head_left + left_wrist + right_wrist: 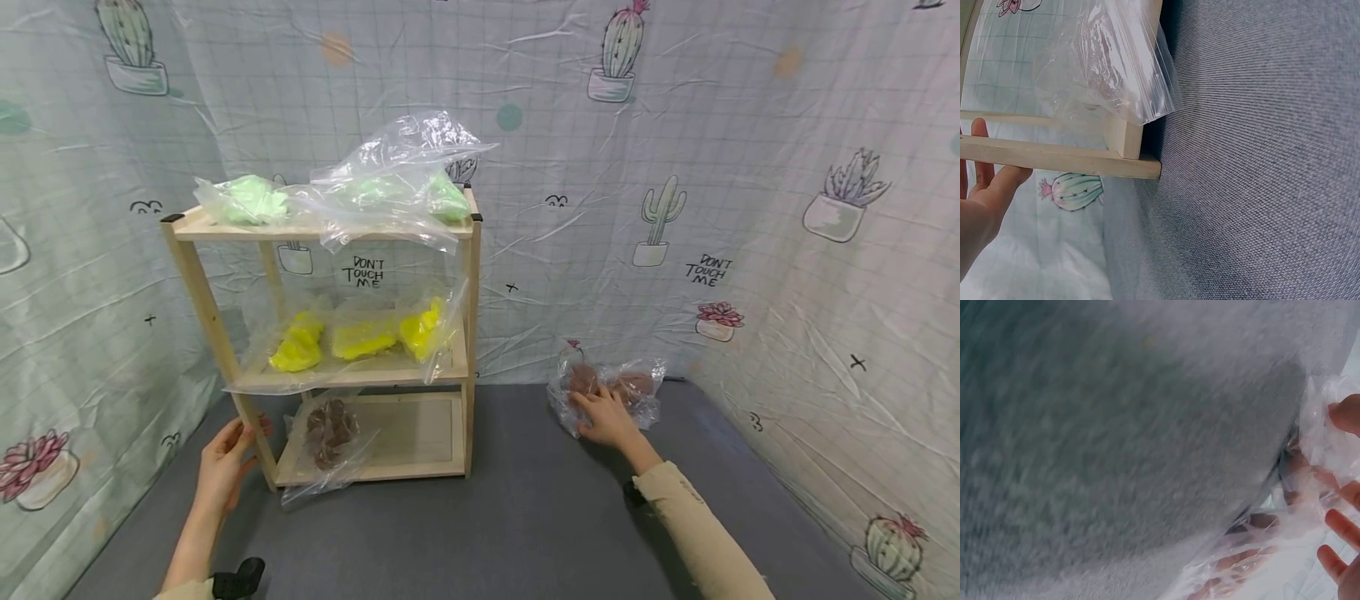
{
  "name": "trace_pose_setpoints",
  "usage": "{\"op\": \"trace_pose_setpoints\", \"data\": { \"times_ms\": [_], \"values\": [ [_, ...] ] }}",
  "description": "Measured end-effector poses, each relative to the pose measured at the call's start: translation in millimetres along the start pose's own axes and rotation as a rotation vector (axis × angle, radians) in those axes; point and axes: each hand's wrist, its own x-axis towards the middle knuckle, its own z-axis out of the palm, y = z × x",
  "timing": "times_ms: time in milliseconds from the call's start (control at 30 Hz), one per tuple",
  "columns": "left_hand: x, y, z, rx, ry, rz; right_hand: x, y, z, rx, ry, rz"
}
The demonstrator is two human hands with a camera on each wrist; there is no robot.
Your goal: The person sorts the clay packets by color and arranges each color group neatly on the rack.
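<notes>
My left hand [225, 454] grips the front left post of a small wooden shelf [382, 475], thumb on one side and fingers on the other; in the left wrist view the thumb lies along the post [1054, 156]. On the bottom tier lies a clear zip bag with a brown lump [330, 432]. At the back right, my right hand [609, 417] reaches over clear bags of brown lumps [633, 385]. Its fingers are spread, with the fingertips at the crinkled plastic [1322, 434] in the right wrist view.
Bags of pale green lumps [255, 200] lie on the top tier, their plastic hanging over its edge. Bags of yellow lumps [300, 342] sit on the middle tier. A dark grey cloth [517, 517] covers the table. Cactus-print sheeting [720, 125] surrounds it.
</notes>
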Motion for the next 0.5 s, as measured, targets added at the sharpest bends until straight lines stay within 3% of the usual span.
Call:
{"op": "trace_pose_setpoints", "data": {
  "times_ms": [167,300,400,500],
  "values": [
    [-0.8,-0.7,0.3,0.003,0.002,-0.003,2.5,-3.9,1.6,-0.006,0.019,-0.011],
    [0.1,-0.6,-0.6,0.030,0.002,-0.017,7.5,-4.6,2.8,-0.014,0.050,0.030],
    [1.1,-0.1,-0.9,0.033,-0.002,-0.020,10.6,-3.9,1.8,-0.008,0.035,0.050],
    [1.5,-0.1,-0.8,0.029,-0.006,-0.017,12.5,-3.8,-0.1,0.006,-0.030,0.058]
  ]
}}
